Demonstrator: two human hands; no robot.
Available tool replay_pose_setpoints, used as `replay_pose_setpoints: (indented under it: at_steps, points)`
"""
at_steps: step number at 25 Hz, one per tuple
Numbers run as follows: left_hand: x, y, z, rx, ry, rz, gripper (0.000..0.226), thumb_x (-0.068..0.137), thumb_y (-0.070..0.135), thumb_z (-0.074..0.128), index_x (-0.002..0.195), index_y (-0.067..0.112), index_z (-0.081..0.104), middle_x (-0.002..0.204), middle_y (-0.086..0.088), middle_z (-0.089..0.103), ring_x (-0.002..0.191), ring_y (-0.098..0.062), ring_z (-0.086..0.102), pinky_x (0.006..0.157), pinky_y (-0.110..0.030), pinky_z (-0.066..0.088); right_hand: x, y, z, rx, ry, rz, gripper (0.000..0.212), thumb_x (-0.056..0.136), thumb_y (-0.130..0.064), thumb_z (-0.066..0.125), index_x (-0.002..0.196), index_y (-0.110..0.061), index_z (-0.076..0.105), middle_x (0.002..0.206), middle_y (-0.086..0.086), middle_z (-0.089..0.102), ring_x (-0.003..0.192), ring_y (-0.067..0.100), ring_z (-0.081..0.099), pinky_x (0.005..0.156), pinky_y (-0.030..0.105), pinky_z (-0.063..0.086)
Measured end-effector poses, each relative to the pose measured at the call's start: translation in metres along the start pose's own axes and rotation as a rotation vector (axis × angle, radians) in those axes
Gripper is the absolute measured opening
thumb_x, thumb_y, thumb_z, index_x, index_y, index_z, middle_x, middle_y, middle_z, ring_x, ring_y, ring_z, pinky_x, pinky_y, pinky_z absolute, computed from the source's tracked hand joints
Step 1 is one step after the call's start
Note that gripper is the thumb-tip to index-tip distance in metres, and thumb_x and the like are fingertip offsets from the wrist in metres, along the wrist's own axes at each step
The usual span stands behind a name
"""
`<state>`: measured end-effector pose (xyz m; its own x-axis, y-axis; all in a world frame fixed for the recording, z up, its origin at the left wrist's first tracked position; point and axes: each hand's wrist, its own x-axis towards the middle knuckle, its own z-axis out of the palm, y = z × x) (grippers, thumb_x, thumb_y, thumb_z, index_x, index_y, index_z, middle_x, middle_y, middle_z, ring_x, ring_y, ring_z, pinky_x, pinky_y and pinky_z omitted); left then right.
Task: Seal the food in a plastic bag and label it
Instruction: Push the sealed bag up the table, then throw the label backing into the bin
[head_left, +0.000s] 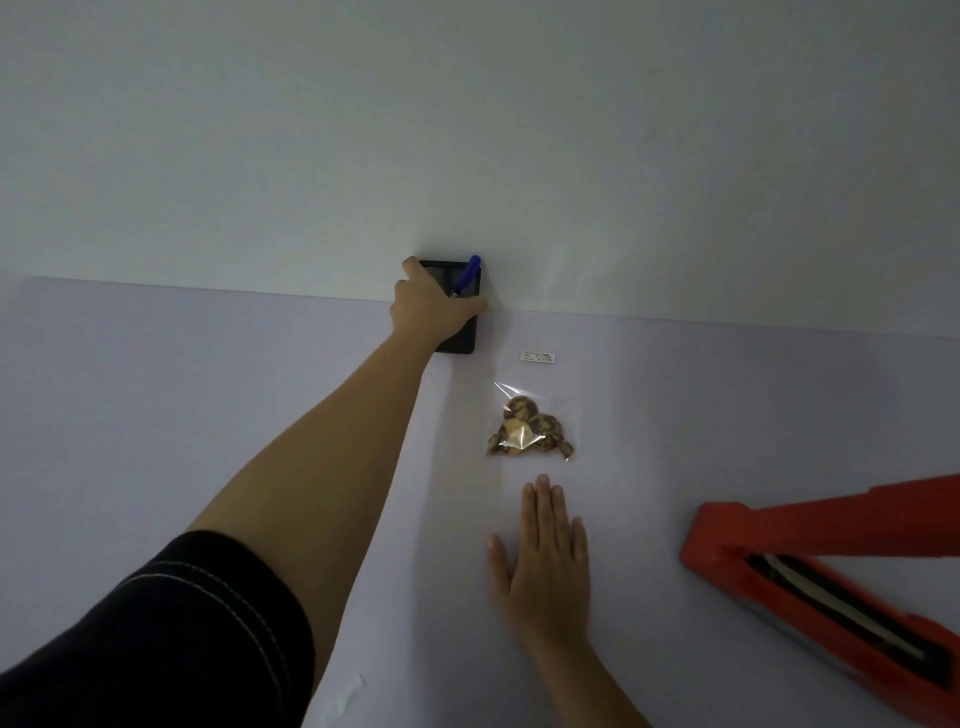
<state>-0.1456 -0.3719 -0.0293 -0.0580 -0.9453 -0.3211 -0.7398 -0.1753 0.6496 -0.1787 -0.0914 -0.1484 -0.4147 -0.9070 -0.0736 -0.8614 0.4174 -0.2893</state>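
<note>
Clear plastic bag of brown cookie-like food (530, 427) lies flat mid-counter, roughly central and toward the far edge. Looks sealed, but I can't confirm the seam. Small white printed label (537, 357) sits just beyond it on the pale lilac counter (208, 405), apart from the bag, not stuck on.

Left hand (434, 306) is at the far edge, wrapped around the black mesh pen holder (460, 325), thumb on its right side; blue pen (466, 275) stands inside, not gripped. Right hand (545, 561) lies flat and empty, palm down, near the bag's near side, not touching it.

Red heat sealer (810, 577) sits by the right edge with its arm raised.

Judgement: sealing is done, labelling is in hand. Next move needs the pen pulled out, or the holder brought closer, then the label written and applied.

Unclear: label print too small to read; holder's lower part hidden by the hand; sealer cut off by the frame; pale scrap at the near edge (345, 699) unidentifiable.
</note>
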Motion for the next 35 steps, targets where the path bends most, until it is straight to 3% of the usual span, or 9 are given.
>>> replay_pose_setpoints:
  at_steps: [3, 7, 11, 14, 18, 21, 24, 28, 35]
  points:
    - [0.005, 0.0, 0.004, -0.041, 0.007, 0.002, 0.095, 0.068, 0.041, 0.078, 0.136, 0.007, 0.021, 0.131, -0.017, 0.041, 0.116, -0.035, 0.048, 0.086, -0.04, 0.05, 0.001, 0.001, 0.001, -0.015, 0.008, -0.003, 0.068, 0.088, -0.051, 0.031, 0.143, -0.01, 0.027, 0.151, 0.006, 0.027, 0.139, 0.018, 0.015, 0.111, 0.038, 0.018]
    - [-0.02, -0.004, -0.009, -0.097, 0.026, 0.026, 0.121, 0.066, 0.059, 0.072, 0.148, 0.014, -0.004, 0.152, -0.019, 0.012, 0.134, -0.04, 0.027, 0.105, -0.053, 0.036, 0.0, -0.002, -0.003, -0.007, -0.033, 0.019, 0.066, 0.091, -0.051, 0.021, 0.141, -0.008, 0.03, 0.149, 0.008, 0.031, 0.138, 0.02, 0.021, 0.107, 0.046, 0.031]
    - [-0.105, -0.054, -0.025, -0.14, 0.069, 0.177, 0.091, 0.082, 0.04, 0.066, 0.147, 0.01, 0.01, 0.15, -0.015, 0.024, 0.136, -0.029, 0.029, 0.109, -0.041, 0.032, -0.004, -0.009, -0.023, -0.026, -0.046, -0.048, 0.063, 0.088, -0.042, 0.029, 0.135, -0.002, 0.04, 0.145, 0.015, 0.038, 0.133, 0.03, 0.037, 0.101, 0.053, 0.037]
    - [-0.184, -0.133, -0.037, -0.095, 0.079, 0.095, 0.069, 0.089, 0.027, 0.061, 0.144, 0.012, 0.023, 0.141, -0.014, 0.04, 0.126, -0.025, 0.044, 0.1, -0.034, 0.038, -0.04, -0.026, -0.032, -0.039, -0.043, -0.175, 0.061, 0.089, -0.039, 0.027, 0.137, -0.002, 0.037, 0.146, 0.016, 0.036, 0.135, 0.03, 0.034, 0.105, 0.05, 0.031]
    - [-0.265, -0.233, -0.048, 0.034, 0.076, -0.028, 0.042, 0.091, 0.019, 0.055, 0.132, 0.009, 0.046, 0.128, -0.013, 0.051, 0.111, -0.025, 0.054, 0.089, -0.025, 0.039, -0.118, -0.054, -0.019, 0.009, -0.116, -0.173, 0.062, 0.089, -0.039, 0.027, 0.135, 0.001, 0.039, 0.144, 0.018, 0.039, 0.133, 0.031, 0.038, 0.103, 0.051, 0.033]
    - [-0.3, -0.271, -0.049, 0.056, 0.005, -0.054, 0.035, 0.09, 0.02, 0.057, 0.123, 0.01, 0.057, 0.122, -0.01, 0.055, 0.103, -0.021, 0.057, 0.086, -0.022, 0.039, -0.166, -0.069, -0.003, 0.0, -0.198, -0.191, 0.066, 0.094, -0.045, 0.018, 0.135, 0.002, 0.039, 0.144, 0.019, 0.039, 0.132, 0.031, 0.039, 0.103, 0.05, 0.035]
    - [-0.309, -0.282, -0.038, 0.065, -0.081, 0.011, 0.037, 0.086, 0.027, 0.064, 0.119, 0.01, 0.061, 0.115, -0.008, 0.056, 0.099, -0.021, 0.057, 0.085, -0.022, 0.042, -0.19, -0.079, 0.009, -0.039, -0.248, -0.153, 0.067, 0.089, -0.045, 0.026, 0.136, 0.002, 0.037, 0.144, 0.019, 0.038, 0.132, 0.031, 0.039, 0.101, 0.048, 0.039]
    - [-0.309, -0.278, -0.018, 0.083, -0.054, 0.053, 0.032, 0.085, 0.026, 0.065, 0.111, 0.009, 0.06, 0.109, -0.008, 0.055, 0.097, -0.024, 0.055, 0.086, -0.033, 0.047, -0.196, -0.084, 0.018, -0.083, -0.234, -0.119, 0.072, 0.087, -0.048, 0.025, 0.14, 0.001, 0.027, 0.149, 0.019, 0.03, 0.137, 0.032, 0.03, 0.107, 0.047, 0.029]
    - [-0.306, -0.272, -0.009, 0.105, -0.004, -0.004, 0.016, 0.092, 0.016, 0.054, 0.098, 0.003, 0.061, 0.105, -0.012, 0.056, 0.092, -0.026, 0.055, 0.082, -0.032, 0.045, -0.196, -0.082, 0.025, -0.093, -0.243, -0.134, 0.078, 0.084, -0.054, 0.003, 0.145, -0.006, -0.003, 0.156, 0.011, -0.003, 0.143, 0.024, -0.004, 0.113, 0.04, -0.001]
